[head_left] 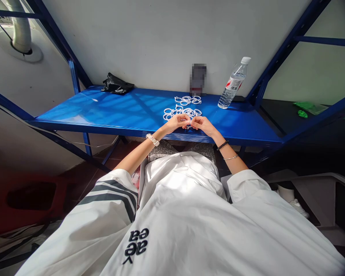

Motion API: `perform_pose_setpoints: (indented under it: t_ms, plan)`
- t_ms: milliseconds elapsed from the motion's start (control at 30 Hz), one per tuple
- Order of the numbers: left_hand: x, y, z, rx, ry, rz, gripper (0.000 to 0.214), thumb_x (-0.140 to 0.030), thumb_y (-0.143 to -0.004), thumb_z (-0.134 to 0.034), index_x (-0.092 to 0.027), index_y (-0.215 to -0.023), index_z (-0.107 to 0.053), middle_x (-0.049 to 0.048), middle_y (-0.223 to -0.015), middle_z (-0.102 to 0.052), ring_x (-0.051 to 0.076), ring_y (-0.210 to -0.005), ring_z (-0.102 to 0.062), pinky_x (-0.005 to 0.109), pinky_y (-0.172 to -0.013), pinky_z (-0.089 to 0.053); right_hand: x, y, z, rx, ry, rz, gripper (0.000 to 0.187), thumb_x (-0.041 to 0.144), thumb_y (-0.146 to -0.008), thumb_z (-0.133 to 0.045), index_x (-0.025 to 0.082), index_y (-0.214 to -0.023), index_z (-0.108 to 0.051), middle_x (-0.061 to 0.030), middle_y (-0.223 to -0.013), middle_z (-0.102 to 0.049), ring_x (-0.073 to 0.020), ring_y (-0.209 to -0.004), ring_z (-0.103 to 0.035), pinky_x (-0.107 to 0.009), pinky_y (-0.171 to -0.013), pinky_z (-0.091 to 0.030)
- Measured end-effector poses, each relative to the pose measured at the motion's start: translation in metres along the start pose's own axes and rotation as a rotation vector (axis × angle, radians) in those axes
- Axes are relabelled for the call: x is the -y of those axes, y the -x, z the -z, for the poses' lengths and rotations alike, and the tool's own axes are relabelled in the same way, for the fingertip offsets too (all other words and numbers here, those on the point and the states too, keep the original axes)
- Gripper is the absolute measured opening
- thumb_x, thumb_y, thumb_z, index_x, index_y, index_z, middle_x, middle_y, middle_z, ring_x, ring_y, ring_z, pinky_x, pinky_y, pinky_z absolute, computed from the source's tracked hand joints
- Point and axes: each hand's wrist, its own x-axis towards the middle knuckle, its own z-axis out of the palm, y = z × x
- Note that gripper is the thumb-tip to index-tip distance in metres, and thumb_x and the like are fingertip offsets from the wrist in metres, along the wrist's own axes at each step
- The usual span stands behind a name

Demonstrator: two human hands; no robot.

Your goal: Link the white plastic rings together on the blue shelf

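Note:
Close together at the front edge of the blue table, my left hand (176,122) and my right hand (202,124) meet with fingers pinched. Between the fingertips shows a bit of a small white ring (189,127), mostly hidden by the fingers. Just beyond my hands lies a cluster of white rings (176,110) with small tabs, several of them overlapping. A second, smaller group of white rings (186,100) lies farther back.
The blue metal table (126,109) stands against a pale wall. A black plastic bag (117,84) lies at the back left. A blurred dark upright object (198,79) stands behind the rings, and a water bottle (232,84) leans at the right. Blue frame posts (74,76) rise at both sides.

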Motion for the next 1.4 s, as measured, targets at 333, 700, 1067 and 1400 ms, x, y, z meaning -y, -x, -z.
perform_pose_setpoints:
  t_ms: [333,700,1067,1400]
  plan:
    - [-0.002,0.001,-0.003,-0.028,0.051,0.013,0.059,-0.059,-0.065,-0.092,-0.016,-0.075,-0.052,-0.0029,-0.075,-0.058,0.009,-0.067,-0.058,0.026,-0.068,-0.052,-0.001,-0.001,0.0,-0.029,-0.004,-0.002,0.063,0.077,-0.063,-0.083,0.018,-0.073,-0.063,-0.0002,-0.064,-0.061,-0.0124,-0.063,-0.052,-0.025,-0.056,-0.042]
    - [0.002,0.0,-0.002,-0.035,0.044,0.009,0.056,-0.057,-0.069,-0.09,-0.017,-0.078,-0.053,-0.002,-0.076,-0.061,0.01,-0.067,-0.061,0.027,-0.07,-0.054,-0.005,-0.003,0.001,-0.064,0.023,0.014,0.064,0.079,-0.063,-0.081,0.019,-0.075,-0.062,0.0009,-0.066,-0.059,-0.0131,-0.065,-0.054,-0.026,-0.058,-0.043]
    - [0.004,-0.001,-0.001,-0.06,0.016,-0.012,0.053,-0.057,-0.071,-0.088,-0.016,-0.081,-0.056,0.0045,-0.098,-0.068,0.01,-0.072,-0.062,0.029,-0.074,-0.055,-0.012,-0.004,0.004,-0.105,0.062,0.047,0.063,0.079,-0.065,-0.08,0.019,-0.075,-0.06,0.0007,-0.071,-0.057,-0.0143,-0.069,-0.051,-0.031,-0.067,-0.045]
    - [0.004,-0.001,0.0,-0.102,-0.01,-0.007,0.052,-0.054,-0.071,-0.089,-0.015,-0.082,-0.056,0.0076,-0.113,-0.066,0.012,-0.083,-0.063,0.03,-0.078,-0.057,-0.017,-0.007,0.007,-0.165,0.114,0.082,0.064,0.08,-0.063,-0.081,0.02,-0.077,-0.063,-0.0012,-0.077,-0.06,-0.0165,-0.074,-0.051,-0.033,-0.072,-0.047]
